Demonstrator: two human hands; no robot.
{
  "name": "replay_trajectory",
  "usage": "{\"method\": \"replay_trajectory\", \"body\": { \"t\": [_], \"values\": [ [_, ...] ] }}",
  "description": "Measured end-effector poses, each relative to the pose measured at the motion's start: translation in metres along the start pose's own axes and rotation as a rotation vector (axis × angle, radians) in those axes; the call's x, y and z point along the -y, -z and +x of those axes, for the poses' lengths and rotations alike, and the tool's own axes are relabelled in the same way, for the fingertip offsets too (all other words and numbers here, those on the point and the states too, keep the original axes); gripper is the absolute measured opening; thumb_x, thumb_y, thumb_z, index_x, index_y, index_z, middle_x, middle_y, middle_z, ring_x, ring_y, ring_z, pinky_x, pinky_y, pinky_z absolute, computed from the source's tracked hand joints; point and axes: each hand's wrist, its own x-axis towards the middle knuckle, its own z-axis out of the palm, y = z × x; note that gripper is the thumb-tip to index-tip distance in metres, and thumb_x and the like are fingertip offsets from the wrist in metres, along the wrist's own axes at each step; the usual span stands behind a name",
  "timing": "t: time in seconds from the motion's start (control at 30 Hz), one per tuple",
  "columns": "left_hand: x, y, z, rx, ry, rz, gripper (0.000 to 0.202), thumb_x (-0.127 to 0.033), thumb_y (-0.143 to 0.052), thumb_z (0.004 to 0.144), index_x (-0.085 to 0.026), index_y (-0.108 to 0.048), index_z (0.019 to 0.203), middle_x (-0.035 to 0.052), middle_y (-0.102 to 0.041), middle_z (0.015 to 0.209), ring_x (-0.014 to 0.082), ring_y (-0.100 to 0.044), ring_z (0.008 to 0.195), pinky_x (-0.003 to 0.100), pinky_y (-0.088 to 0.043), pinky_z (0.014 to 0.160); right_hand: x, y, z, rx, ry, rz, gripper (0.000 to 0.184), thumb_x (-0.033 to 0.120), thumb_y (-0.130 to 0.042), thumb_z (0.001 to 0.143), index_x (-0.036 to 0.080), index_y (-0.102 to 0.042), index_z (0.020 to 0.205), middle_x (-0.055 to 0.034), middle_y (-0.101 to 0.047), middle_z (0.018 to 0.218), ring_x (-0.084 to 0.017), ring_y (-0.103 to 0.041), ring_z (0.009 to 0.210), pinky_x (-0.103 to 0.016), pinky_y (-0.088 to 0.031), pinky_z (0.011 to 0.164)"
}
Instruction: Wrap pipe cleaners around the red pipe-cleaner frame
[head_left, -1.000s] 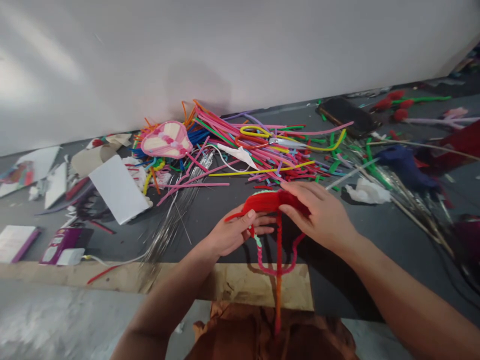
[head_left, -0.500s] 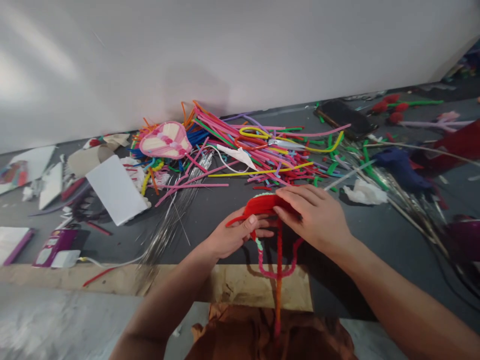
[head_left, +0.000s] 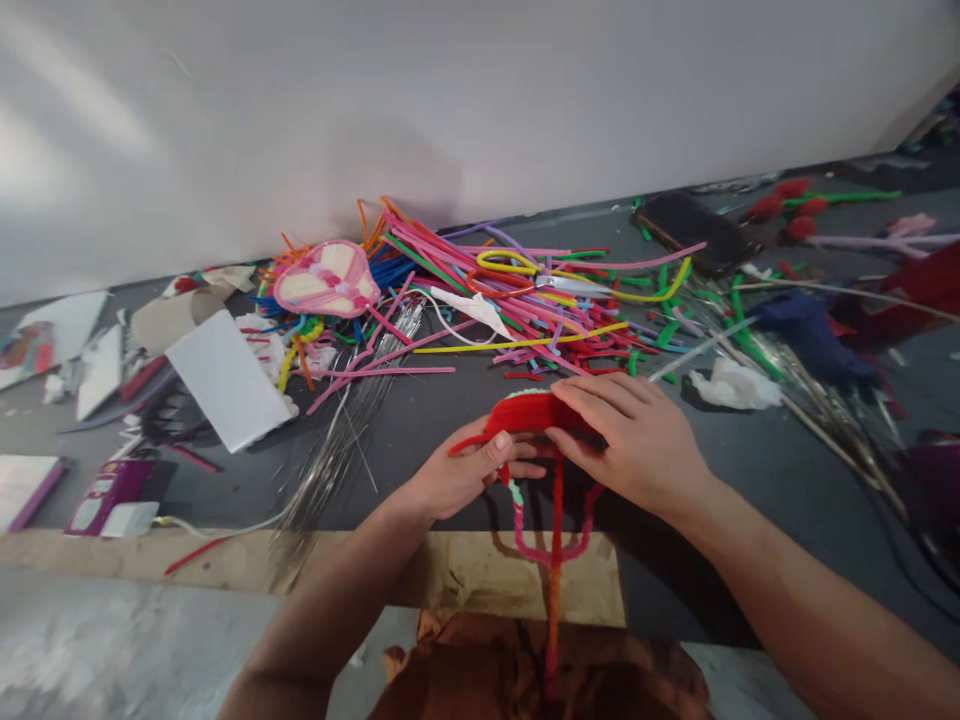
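Both hands hold a red piece made of fuzzy pipe cleaners (head_left: 523, 412) above the front of the table. My left hand (head_left: 469, 468) grips its left end, thumb on top and fingers underneath. Around its right end lies my right hand (head_left: 634, 430), the fingers over the top and the thumb in front. A pale green twisted edge shows along the far side. From the piece hang a pink twisted loop (head_left: 536, 552) and a long red-to-orange strand (head_left: 554, 590) that reaches down toward my lap. The right end is hidden by my right hand.
Behind my hands lies a heap of coloured pipe cleaners (head_left: 450, 270), with scissors (head_left: 570, 286) and a pink heart-shaped piece (head_left: 326, 278) on it. Thin wires (head_left: 337, 450), a white card (head_left: 229, 380) and a purple box (head_left: 112, 497) lie left. A dark phone (head_left: 697, 232) and crumpled tissue (head_left: 735, 385) lie right.
Both hands keep their hold on the red piece, almost still. The view has shifted very slightly.
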Motion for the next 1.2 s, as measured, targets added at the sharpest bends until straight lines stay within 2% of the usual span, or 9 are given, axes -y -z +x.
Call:
{"method": "replay_trajectory", "body": {
  "t": [0.23,0.4,0.53,0.67,0.77,0.9,1.03,1.2],
  "values": [
    [0.004,0.002,-0.001,0.037,-0.014,0.0,0.04,-0.038,-0.06,0.084,-0.022,-0.057,0.12,0.0138,-0.058,0.124,0.026,-0.059,0.108,0.044,-0.049,0.089,-0.001,-0.005,-0.001,-0.032,0.008,0.049,0.027,0.026,-0.058,0.083,0.017,-0.061,0.108,-0.0088,-0.069,0.104,-0.024,-0.062,0.093,-0.039,-0.049,0.083],
    [0.0,0.001,0.0,0.023,0.005,0.01,0.039,-0.039,-0.06,0.083,-0.02,-0.059,0.117,0.0144,-0.06,0.121,0.027,-0.06,0.106,0.044,-0.049,0.088,-0.003,0.0,0.0,0.02,-0.02,0.117,0.029,0.027,-0.056,0.085,0.02,-0.061,0.112,-0.0089,-0.069,0.107,-0.024,-0.063,0.096,-0.041,-0.049,0.086],
    [-0.004,0.003,-0.001,0.057,0.014,0.046,0.039,-0.039,-0.057,0.085,-0.02,-0.058,0.118,0.0144,-0.062,0.118,0.0263,-0.06,0.107,0.04,-0.049,0.087,-0.009,0.005,-0.001,0.042,-0.143,0.241,0.027,0.022,-0.047,0.089,0.02,-0.061,0.112,-0.0081,-0.07,0.104,-0.021,-0.064,0.096,-0.038,-0.052,0.084],
    [-0.013,0.015,-0.004,0.089,0.055,0.18,0.043,-0.038,-0.062,0.082,-0.016,-0.057,0.118,0.0171,-0.061,0.118,0.0255,-0.063,0.102,0.036,-0.05,0.084,-0.013,0.005,-0.003,0.05,-0.248,0.328,0.026,0.021,-0.045,0.09,0.021,-0.064,0.107,-0.0065,-0.071,0.101,-0.02,-0.066,0.093,-0.034,-0.054,0.081],
    [-0.024,0.023,-0.005,-0.048,0.092,0.336,0.038,-0.03,-0.07,0.075,-0.013,-0.061,0.108,0.0141,-0.068,0.104,0.0199,-0.067,0.088,0.031,-0.051,0.078,-0.015,0.006,-0.003,0.041,-0.288,0.355,0.025,0.023,-0.046,0.089,0.023,-0.064,0.106,-0.0055,-0.071,0.101,-0.02,-0.067,0.093,-0.034,-0.054,0.08],
    [-0.031,0.024,-0.006,-0.275,0.004,0.5,0.031,-0.027,-0.077,0.065,-0.014,-0.061,0.088,0.0046,-0.07,0.08,0.0143,-0.066,0.073,0.024,-0.05,0.067,-0.015,0.007,-0.004,0.037,-0.301,0.364,0.024,0.024,-0.048,0.088,0.023,-0.065,0.105,-0.005,-0.072,0.1,-0.021,-0.067,0.092,-0.035,-0.054,0.078],
    [-0.029,0.017,-0.007,-0.346,-0.118,0.627,0.025,-0.029,-0.075,0.066,-0.015,-0.062,0.082,0.0013,-0.067,0.074,0.0125,-0.063,0.066,0.023,-0.05,0.063,-0.016,0.008,-0.005,0.042,-0.302,0.359,0.024,0.024,-0.048,0.088,0.024,-0.064,0.106,-0.0045,-0.071,0.1,-0.021,-0.067,0.092,-0.035,-0.054,0.079],
    [-0.024,0.01,-0.007,-0.38,-0.348,0.667,0.014,-0.025,-0.073,0.068,-0.016,-0.066,0.076,0.0049,-0.069,0.087,0.0155,-0.064,0.081,0.026,-0.051,0.072,-0.015,0.008,-0.004,0.026,-0.322,0.369,0.023,0.026,-0.049,0.088,0.023,-0.063,0.106,-0.0059,-0.07,0.099,-0.021,-0.066,0.091,-0.035,-0.053,0.079]
  ]
}}
